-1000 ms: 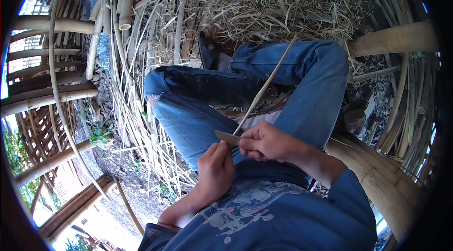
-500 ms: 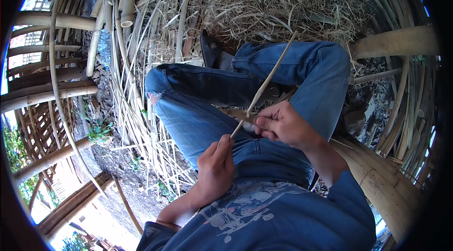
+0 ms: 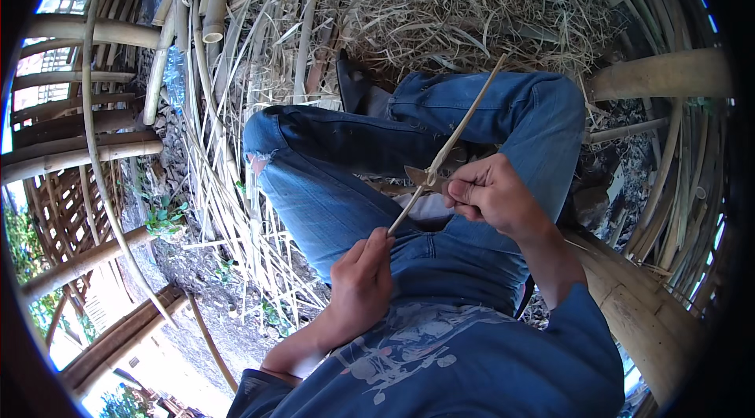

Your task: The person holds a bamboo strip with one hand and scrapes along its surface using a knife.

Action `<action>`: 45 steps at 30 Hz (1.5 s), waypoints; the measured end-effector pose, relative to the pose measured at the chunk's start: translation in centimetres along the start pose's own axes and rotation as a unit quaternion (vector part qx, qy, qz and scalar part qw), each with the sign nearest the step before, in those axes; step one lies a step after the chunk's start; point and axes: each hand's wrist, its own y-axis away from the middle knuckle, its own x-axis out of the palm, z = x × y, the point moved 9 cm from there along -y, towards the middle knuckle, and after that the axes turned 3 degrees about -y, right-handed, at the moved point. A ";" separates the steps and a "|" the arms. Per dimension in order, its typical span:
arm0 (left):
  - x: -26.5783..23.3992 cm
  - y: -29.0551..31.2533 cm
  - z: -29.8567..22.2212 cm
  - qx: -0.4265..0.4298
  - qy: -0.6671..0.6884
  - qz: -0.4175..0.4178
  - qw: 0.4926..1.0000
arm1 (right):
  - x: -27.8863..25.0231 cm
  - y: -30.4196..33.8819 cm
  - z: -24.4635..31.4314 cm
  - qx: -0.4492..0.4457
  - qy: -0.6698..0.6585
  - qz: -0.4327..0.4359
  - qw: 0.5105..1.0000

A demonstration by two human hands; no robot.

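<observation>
My left hand (image 3: pixel 362 275) is closed on the near end of a thin bamboo strip (image 3: pixel 464 121), which slants up and away to the right over my lap. My right hand (image 3: pixel 494 196) is closed round the handle of a small knife. Its brownish blade (image 3: pixel 417 176) points left and crosses the strip around the middle. A pale curl of shaving (image 3: pixel 431 179) sits where blade and strip meet. The handle is mostly hidden inside my fingers.
My bent legs in jeans (image 3: pixel 314 182) lie beneath the work. Dry shavings (image 3: pixel 480 17) are heaped beyond my feet. Loose split strips (image 3: pixel 236 221) cover the ground to the left. A thick bamboo pole (image 3: pixel 629 300) lies at my right, and a bamboo frame (image 3: pixel 86 150) stands at the left.
My right hand and the knife have moved away from my body and slightly right, farther along the strip. The strip's far end has swung a little right. My left hand has barely moved.
</observation>
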 end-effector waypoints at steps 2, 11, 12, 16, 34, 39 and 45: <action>0.0 0.0 0.0 -0.003 0.008 0.006 1.000 | -0.3 0.2 0.1 -0.012 0.042 -0.006 0.999; -1.6 0.8 1.7 -0.012 0.039 0.025 0.999 | -7.7 1.4 3.0 -0.106 0.017 -0.208 0.972; -2.4 1.8 3.1 -0.044 0.035 0.023 0.998 | -13.6 2.6 4.3 -0.142 -0.070 -0.337 0.928; -2.9 3.2 7.4 -0.200 0.042 0.066 0.977 | -15.4 4.6 6.3 -0.168 -0.121 -0.270 0.940; -0.3 2.0 2.9 -0.188 0.142 0.114 0.965 | 4.7 0.4 -2.6 0.126 -0.113 0.160 0.972; -0.2 2.1 2.3 -0.143 0.123 0.090 0.978 | 3.6 0.6 -3.0 0.137 -0.097 0.132 0.977; -0.3 1.5 2.0 -0.142 0.137 0.100 0.975 | 1.8 0.6 -1.2 0.057 -0.023 0.044 0.997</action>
